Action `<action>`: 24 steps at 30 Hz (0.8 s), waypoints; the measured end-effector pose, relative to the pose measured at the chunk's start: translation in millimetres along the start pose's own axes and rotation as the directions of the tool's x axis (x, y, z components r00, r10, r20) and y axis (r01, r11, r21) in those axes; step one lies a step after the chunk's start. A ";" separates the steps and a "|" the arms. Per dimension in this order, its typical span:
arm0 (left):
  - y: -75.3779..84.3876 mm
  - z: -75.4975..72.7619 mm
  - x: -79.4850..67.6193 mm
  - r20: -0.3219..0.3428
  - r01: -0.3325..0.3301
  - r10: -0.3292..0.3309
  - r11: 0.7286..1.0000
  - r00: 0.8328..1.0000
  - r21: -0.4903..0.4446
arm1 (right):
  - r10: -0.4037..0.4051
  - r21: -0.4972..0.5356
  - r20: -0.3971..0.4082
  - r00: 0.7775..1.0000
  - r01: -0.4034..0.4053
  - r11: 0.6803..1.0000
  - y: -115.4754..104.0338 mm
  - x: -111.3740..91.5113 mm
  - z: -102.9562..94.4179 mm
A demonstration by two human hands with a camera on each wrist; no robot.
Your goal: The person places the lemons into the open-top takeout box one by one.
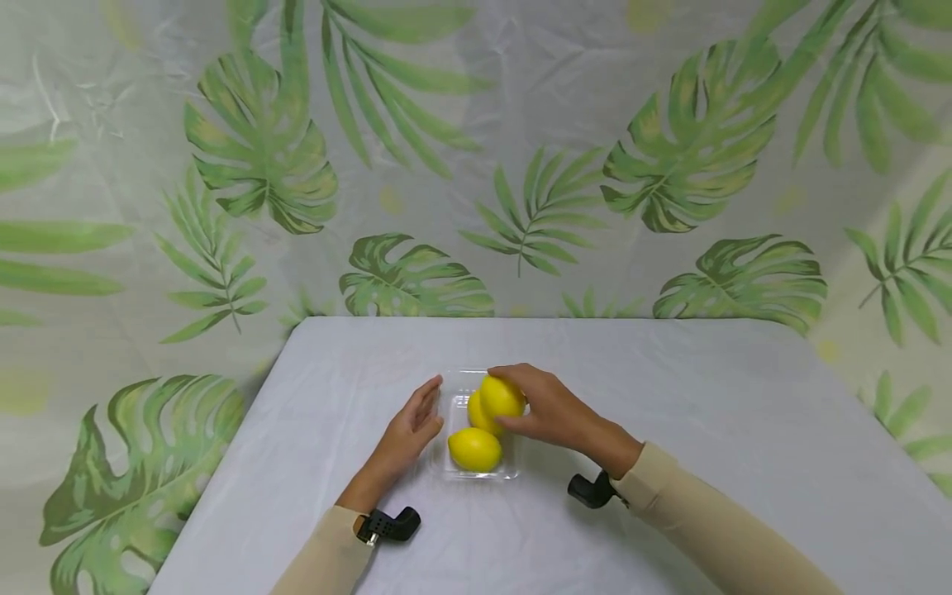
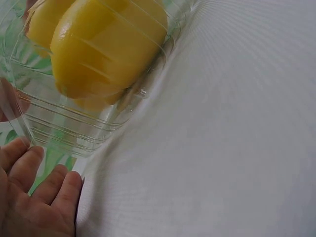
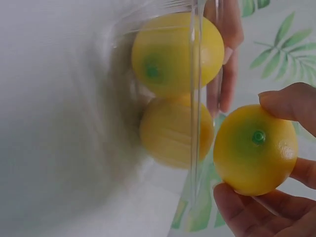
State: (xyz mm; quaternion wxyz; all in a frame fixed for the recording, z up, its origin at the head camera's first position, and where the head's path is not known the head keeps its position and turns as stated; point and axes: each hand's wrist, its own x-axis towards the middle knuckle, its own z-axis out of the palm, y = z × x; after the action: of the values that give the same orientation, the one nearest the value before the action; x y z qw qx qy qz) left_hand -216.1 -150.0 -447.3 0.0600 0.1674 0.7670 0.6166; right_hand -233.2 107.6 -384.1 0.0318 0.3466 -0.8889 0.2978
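Observation:
A clear plastic container [image 1: 464, 477] stands on the table with two yellow lemons inside, a front lemon [image 1: 474, 449] and a back lemon [image 1: 479, 415] partly hidden. Over the back one, my right hand [image 1: 558, 411] holds a third lemon [image 1: 503, 397] between thumb and fingers. The right wrist view shows this held lemon [image 3: 254, 160] above the rim, its green-tinged end toward the camera. My left hand [image 1: 405, 434] is at the container's left side, fingers loosely extended and gripping nothing. Whether its fingertips touch the wall [image 2: 69, 123] I cannot tell.
A white cloth covers the table [image 1: 669, 397]. Its far edge meets a hanging sheet [image 1: 550, 107] printed with green leaves. Black wrist cameras sit on both wrists, the left camera [image 1: 397, 523] and the right camera [image 1: 591, 490].

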 end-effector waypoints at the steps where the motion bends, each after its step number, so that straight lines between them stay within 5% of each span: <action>1: 0.2 -0.2 0.0 -0.001 -0.001 0.001 1.000 1.000 0.002 | 0.002 0.001 0.002 1.000 -0.002 1.000 -0.6 3.0 1.6; 16: -3.9 -0.7 -1.5 0.011 -0.008 0.008 0.999 1.000 -0.032 | 0.020 0.052 0.047 0.999 -0.023 0.998 -11.8 28.9 25.6; 24: -30.3 0.9 6.6 -0.047 -0.040 0.040 0.999 0.998 -0.001 | 0.013 0.046 0.061 0.998 -0.015 0.999 -14.9 36.7 31.8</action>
State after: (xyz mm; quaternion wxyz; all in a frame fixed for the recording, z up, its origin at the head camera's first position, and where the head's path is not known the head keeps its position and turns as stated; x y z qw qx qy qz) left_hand -227.6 -152.6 -476.0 0.0297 0.1683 0.7641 0.6221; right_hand -246.8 59.4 -393.0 -0.0054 0.3500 -0.8848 0.3076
